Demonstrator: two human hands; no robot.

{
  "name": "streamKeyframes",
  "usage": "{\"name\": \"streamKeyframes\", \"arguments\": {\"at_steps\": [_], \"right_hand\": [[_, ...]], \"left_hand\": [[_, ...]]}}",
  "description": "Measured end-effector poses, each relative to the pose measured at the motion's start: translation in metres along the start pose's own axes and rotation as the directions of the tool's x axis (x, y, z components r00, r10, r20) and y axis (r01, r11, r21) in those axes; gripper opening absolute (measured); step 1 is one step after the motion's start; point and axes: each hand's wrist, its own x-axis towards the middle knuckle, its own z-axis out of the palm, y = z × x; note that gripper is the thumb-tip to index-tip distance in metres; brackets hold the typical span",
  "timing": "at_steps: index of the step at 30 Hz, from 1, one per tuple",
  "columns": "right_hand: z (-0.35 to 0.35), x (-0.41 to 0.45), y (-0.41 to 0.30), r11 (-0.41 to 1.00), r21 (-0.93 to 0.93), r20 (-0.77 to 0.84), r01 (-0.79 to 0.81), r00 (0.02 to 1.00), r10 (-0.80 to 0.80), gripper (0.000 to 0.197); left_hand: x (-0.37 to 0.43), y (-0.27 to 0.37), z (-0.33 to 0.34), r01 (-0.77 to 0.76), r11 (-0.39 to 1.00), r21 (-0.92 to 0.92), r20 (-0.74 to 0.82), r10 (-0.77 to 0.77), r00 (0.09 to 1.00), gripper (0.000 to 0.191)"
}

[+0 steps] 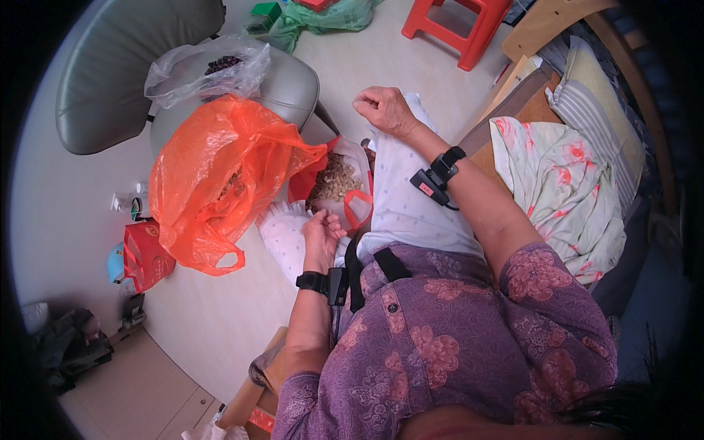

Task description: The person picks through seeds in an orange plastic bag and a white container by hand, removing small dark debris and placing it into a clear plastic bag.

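Note:
My left hand (323, 234) is half curled, palm up, over my left thigh, beside the near edge of a red and white bag (360, 159). Its fingers hide whatever may lie in them. Pale brown dry pieces, perhaps shells (336, 179), fill part of that bag, and a red strap handle (356, 206) loops over its side. Farther forward, my right hand (385, 110) is curled above my right knee, thumb and fingers close together; any small thing between them is too small to tell. Left of the bag, a crumpled orange plastic bag (220, 159) sags open with brown pieces (232, 186) inside.
A grey padded chair (291, 82) holds a clear plastic bag (181, 71) with dark grape-like fruit (223, 65). Ahead stand a red plastic stool (470, 33) and a green bag (341, 19). A red paper bag (146, 258) is at left. Floral cloth (566, 192) lies at right.

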Motion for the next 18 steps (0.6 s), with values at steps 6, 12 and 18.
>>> {"name": "streamKeyframes", "arguments": {"at_steps": [6,12,18], "right_hand": [[0.0006,-0.0002,0.0006,1.0,0.013,-0.014,0.002,1.0,-0.002,0.023],[0.0003,0.0003,0.0005,1.0,0.001,-0.012,0.018,1.0,-0.018,0.022],[-0.0006,0.0011,-0.0002,0.999,0.009,-0.022,0.036,0.999,-0.035,0.021]], "left_hand": [[0.0002,0.0008,0.0015,0.011,1.0,0.007,-0.009,-0.011,1.0,0.017],[0.0,0.0003,0.0023,0.003,1.0,0.014,-0.018,-0.003,1.0,0.017],[0.0016,0.0002,0.0019,0.016,1.0,0.018,-0.024,-0.016,1.0,0.018]]}}
